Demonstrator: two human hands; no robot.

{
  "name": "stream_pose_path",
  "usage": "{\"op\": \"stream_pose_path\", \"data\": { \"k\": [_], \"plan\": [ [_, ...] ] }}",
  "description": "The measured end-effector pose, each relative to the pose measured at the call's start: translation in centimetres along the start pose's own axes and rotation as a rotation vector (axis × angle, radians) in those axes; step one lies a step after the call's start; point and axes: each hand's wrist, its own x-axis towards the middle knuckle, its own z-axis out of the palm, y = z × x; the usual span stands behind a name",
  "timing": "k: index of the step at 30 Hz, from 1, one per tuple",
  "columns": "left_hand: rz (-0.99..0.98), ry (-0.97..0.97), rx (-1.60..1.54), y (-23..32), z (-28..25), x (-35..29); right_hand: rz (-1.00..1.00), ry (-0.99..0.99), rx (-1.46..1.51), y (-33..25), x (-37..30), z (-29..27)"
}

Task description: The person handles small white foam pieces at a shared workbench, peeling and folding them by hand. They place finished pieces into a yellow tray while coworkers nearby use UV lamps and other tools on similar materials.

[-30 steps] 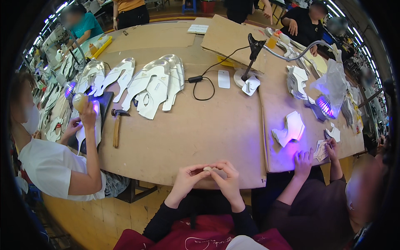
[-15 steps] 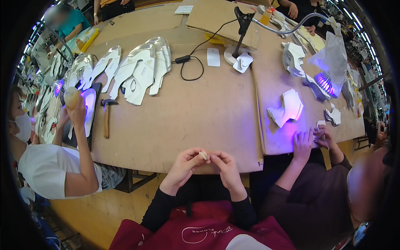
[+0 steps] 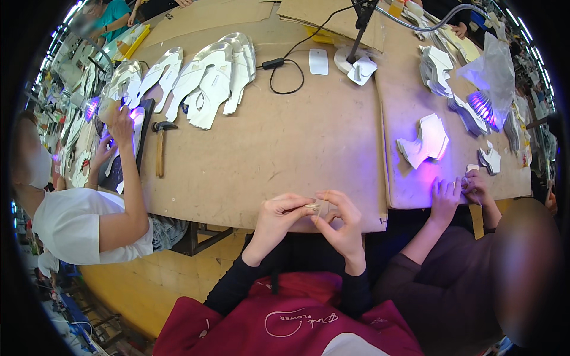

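Over the table's near edge, my left hand (image 3: 281,221) pinches a small cream-coloured bundle (image 3: 312,207) between thumb and fingers. It looks made of thin layers or loops; its exact kind is too small to tell. Close on its right is my right hand (image 3: 341,224), forefinger raised and thumb bent toward the other fingers. Something thin and pale seems to be between those fingertips, but I cannot make it out.
A hammer (image 3: 160,148) lies left of centre, beside white shoe-upper pieces (image 3: 208,89). Co-workers sit close on both sides, one hand (image 3: 445,199) working at right. A lit lamp (image 3: 481,107), a stack of white pieces (image 3: 425,141) and a black cable (image 3: 287,77) are farther off.
My fingertips were together around the small bundle; now my right hand has drawn slightly right, its forefinger lifted. The view has shifted, and the left co-worker's raised hand has changed position.
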Motion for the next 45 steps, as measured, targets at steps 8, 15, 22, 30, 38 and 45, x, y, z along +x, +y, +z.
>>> {"op": "stream_pose_path", "data": {
  "k": [8, 15, 22, 30, 38, 45],
  "plan": [
    [-0.075, 0.078, -0.29, -1.1, 0.3, -0.5, 0.091, -0.129, -0.037, -0.3, 0.3, 0.7],
    [-0.277, 0.056, -0.843, -2.3, -0.8, -0.5, 0.074, -0.231, -0.127, 0.6, 0.3, -0.4],
    [-0.652, -0.199, -1.795, -2.2, -1.8, -0.4, 0.192, -0.096, 1.321, 1.4, -0.9, -1.0],
    [-0.346, -0.099, -1.367, -2.4, -4.0, -0.6, 0.287, 0.087, 1.31, 2.9, -1.0, -2.8],
    [-0.352, 0.019, -1.051, -4.4, -3.1, 0.1, 0.585, 0.111, 0.868, 3.3, -0.8, -0.1],
    [-0.304, 0.055, -0.647, -4.7, -1.2, -0.7, 0.155, -0.032, 0.15, 1.5, -0.2, 1.6]
  ]
}}
